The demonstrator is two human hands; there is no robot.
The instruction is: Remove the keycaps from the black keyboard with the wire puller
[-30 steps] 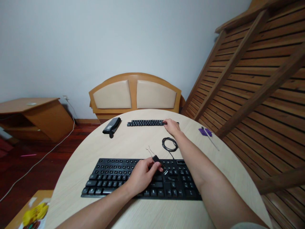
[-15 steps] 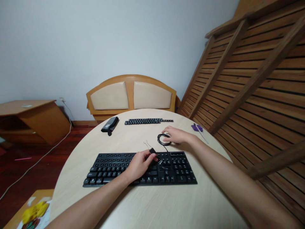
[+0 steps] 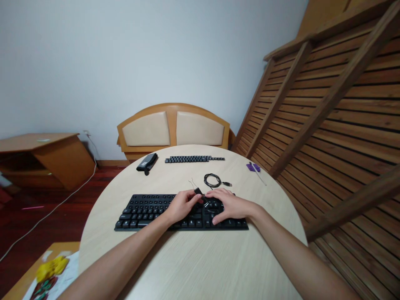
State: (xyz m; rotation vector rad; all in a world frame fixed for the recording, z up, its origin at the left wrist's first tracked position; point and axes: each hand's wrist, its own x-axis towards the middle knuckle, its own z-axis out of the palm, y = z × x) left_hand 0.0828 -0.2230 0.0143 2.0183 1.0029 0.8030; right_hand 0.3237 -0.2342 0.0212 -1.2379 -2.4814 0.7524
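Observation:
A black keyboard (image 3: 142,212) lies across the table; keycaps are off its upper rows at the left, and bare switches show there. My left hand (image 3: 181,207) rests over its middle, fingers closed on a keycap puller (image 3: 198,191), black in the grip with thin wire ends sticking out at both ends. Over the keyboard's right part is my right hand (image 3: 233,205), thumb and fingers apart, fingertips near the puller's lower wires. Whether it touches the keys I cannot tell. Behind it, the coiled cable (image 3: 212,180) with a USB plug lies on the tabletop.
Loose keycaps (image 3: 187,159) stand in rows at the back of the round table (image 3: 200,262). A dark pouch (image 3: 147,162) lies back left, and a purple item (image 3: 253,167) with a thin stick back right. A wooden slatted frame (image 3: 331,104) leans at the right.
My right hand has left the cable coil and come down over the keyboard's right part. The USB plug now shows. My left hand still grips the puller.

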